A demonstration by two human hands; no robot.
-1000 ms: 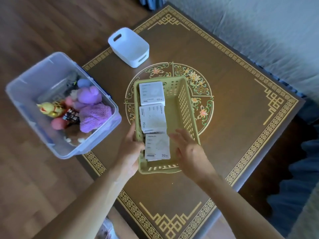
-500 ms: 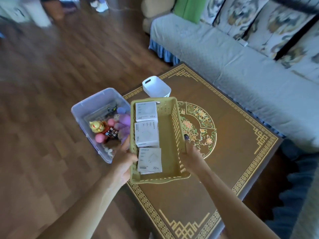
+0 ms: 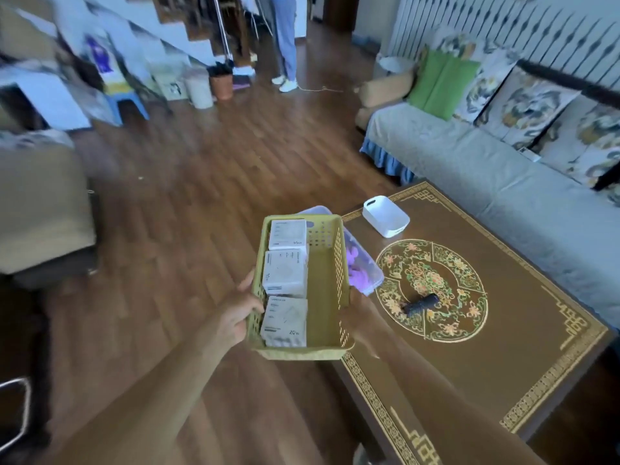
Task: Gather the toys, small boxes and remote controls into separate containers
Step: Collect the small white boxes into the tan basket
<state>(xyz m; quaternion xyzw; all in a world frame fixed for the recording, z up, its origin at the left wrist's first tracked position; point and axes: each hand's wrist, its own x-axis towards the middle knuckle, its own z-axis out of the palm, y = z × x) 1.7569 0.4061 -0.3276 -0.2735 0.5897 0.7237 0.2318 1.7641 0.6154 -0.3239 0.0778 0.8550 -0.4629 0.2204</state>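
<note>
I hold a yellow-green perforated basket (image 3: 325, 290) in the air over the table's left edge. Three small white boxes (image 3: 285, 271) lie in a row along its left side. My left hand (image 3: 240, 312) grips the basket's left wall, thumb inside. My right hand (image 3: 357, 312) holds the right wall and is mostly hidden behind it. Behind the basket, the clear bin (image 3: 364, 268) shows purple plush toys. A black remote control (image 3: 421, 305) lies on the table's round medallion. A white container (image 3: 385, 216) stands at the table's far corner.
The brown table with gold patterns (image 3: 503, 347) fills the right foreground. A grey-covered sofa (image 3: 486, 172) with cushions runs behind it. Wooden floor (image 3: 201, 196) stretches left, with an armchair at far left. A person's legs stand near the back wall.
Both hands gripped the basket and lifted it off the table, carrying it left and up. The remote control on the medallion is now uncovered. The view has tilted up toward the room.
</note>
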